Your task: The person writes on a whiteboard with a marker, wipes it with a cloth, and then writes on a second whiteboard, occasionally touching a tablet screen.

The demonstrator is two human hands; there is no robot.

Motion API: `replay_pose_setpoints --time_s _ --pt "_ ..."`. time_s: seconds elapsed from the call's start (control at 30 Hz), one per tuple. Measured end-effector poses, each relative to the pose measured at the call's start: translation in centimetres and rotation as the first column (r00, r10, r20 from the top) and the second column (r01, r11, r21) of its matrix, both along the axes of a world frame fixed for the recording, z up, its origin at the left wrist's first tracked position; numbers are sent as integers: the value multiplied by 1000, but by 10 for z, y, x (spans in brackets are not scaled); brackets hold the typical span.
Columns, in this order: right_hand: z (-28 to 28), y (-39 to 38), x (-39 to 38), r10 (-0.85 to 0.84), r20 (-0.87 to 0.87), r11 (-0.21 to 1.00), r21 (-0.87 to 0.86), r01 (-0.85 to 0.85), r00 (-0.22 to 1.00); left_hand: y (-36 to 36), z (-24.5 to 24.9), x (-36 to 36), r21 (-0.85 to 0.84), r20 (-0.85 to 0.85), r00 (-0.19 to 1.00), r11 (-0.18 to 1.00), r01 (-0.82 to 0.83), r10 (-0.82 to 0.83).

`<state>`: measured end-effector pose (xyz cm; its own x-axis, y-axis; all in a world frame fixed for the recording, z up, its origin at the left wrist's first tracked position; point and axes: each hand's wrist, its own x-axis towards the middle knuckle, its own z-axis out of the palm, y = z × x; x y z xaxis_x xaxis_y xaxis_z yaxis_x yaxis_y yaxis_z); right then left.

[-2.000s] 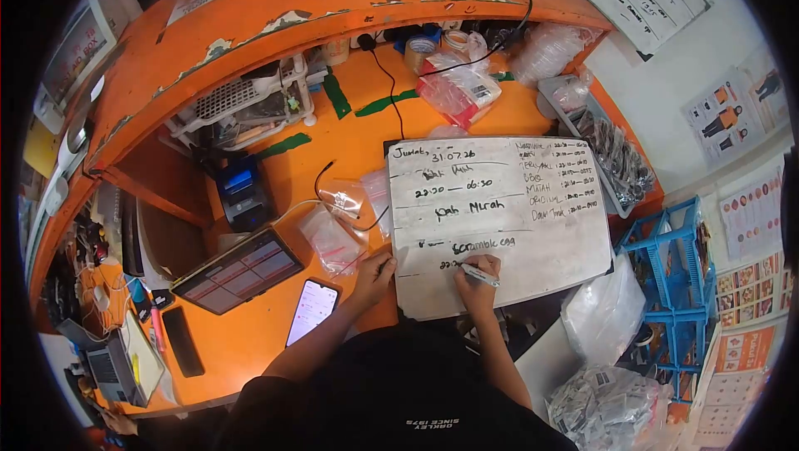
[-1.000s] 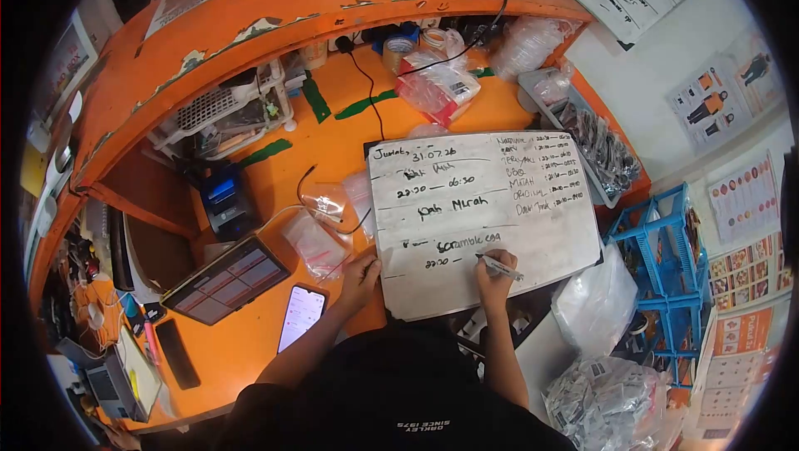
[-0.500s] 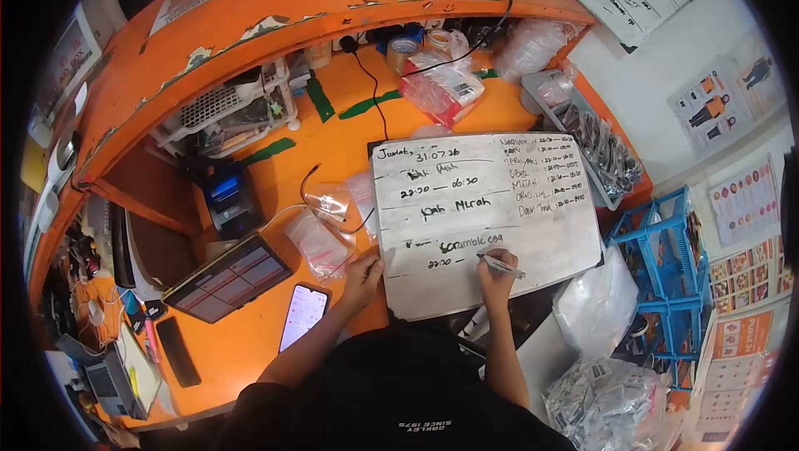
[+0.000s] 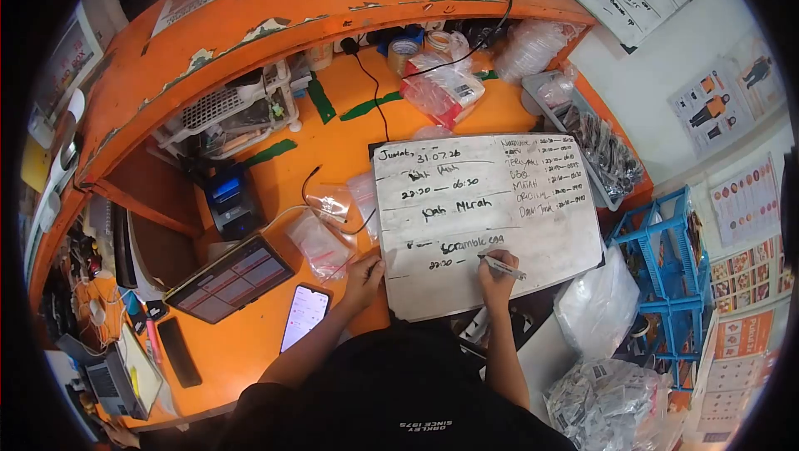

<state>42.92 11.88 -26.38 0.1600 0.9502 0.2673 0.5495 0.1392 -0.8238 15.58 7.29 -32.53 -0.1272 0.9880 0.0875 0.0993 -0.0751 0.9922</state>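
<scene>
A whiteboard (image 4: 533,243) with handwritten lines lies on the orange counter (image 4: 358,135). My right hand (image 4: 497,278) grips a black marker (image 4: 502,265), whose tip rests on the board just right of the "22:30 —" entry near the lower edge. My left hand (image 4: 364,280) presses on the board's lower left edge, fingers curled against it.
A lit phone (image 4: 305,316), a tablet (image 4: 231,276) and a small card terminal (image 4: 226,199) lie left of the board. Plastic bags (image 4: 320,243) and a cable sit between them. A tray of dark packets (image 4: 603,151) and a blue rack (image 4: 674,268) stand at right.
My right hand with the marker has moved right along the bottom line, from the "22:" digits to past the dash. The left hand stays on the board's edge.
</scene>
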Motion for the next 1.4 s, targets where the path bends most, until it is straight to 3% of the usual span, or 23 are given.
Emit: replay_pose_setpoints --time_s 0.27,0.53,0.6,0.67,0.73,0.83,0.93,1.17,1.4 --pt "11 25 -26 -30 33 992 121 26 999 2 -5 -1 31 -46 999 1000 0 2" --pt "-2 60 -55 147 225 967 171 -188 963 2 -1 -2 52 -66 998 999 -9 12" --pt "4 62 -48 62 270 967 221 -124 961 2 2 -1 85 -93 995 996 -16 24" --pt "12 63 -37 -101 313 964 266 15 944 1 8 0 13 -58 998 1000 -10 10" --pt "15 58 -24 -111 326 967 252 26 939 2 4 0 15 -43 999 1000 -10 11" --pt "19 44 -10 -97 132 986 152 76 987 1 2 -1 22 -57 998 1000 -6 7" --pt "20 27 -3 -47 97 999 26 45 994 1 0 0 34 -53 999 999 -3 5" --pt "13 4 -2 58 50 998 -25 -57 997 1 -6 -1 8 -43 999 1000 2 -1" --pt "7 2 1 54 -6 998 -28 -54 999 1 -3 0 -4 -15 1000 1000 -3 3"
